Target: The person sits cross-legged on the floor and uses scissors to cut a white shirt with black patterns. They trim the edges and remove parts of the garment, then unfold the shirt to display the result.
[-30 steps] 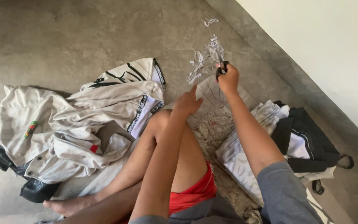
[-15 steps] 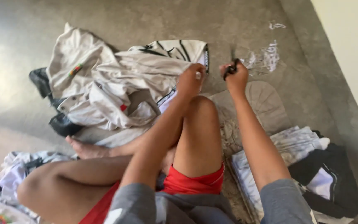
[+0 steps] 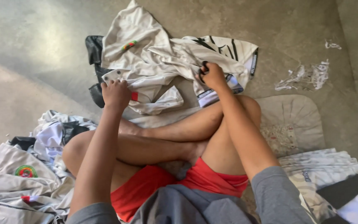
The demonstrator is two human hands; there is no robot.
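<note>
Right grip: right hand (image 3: 213, 76) closed round a small black tool (image 3: 203, 71), looks like scissors or snips, blades hidden by fingers; knuckles resting on the white garment (image 3: 162, 62).
Left grip: left hand (image 3: 115, 93) pinching shut on the near-left edge of the same garment, by its red tag; fingers curled over the hem.
Garment place: white garment with black stripes lies crumpled on the floor (image 3: 34, 49), far of the knees, centre of view; a black piece (image 3: 93, 47) pokes out at its left.
Arm pose: both arms reach forward, nearly straight; left arm passes outside the left knee, right arm lies over the raised right knee; wrists bent down to the cloth.
Body: person sits cross-legged on a pale cushion (image 3: 299, 120), red shorts, grey sleeves.
Around: pile of white clothes (image 3: 25, 178) near left; folded striped clothes (image 3: 324, 166) near right; scraps of white thread (image 3: 307, 74) on the floor far right.
Risk 1: cloth is bunched, so the tool could likely catch a hidden layer and cut good fabric.
Risk 2: hands are well apart and the cloth between is slack; a pull could shift it off the tool.
Risk 3: tool point sits near bare legs; a slip toward the body could nick skin.
</note>
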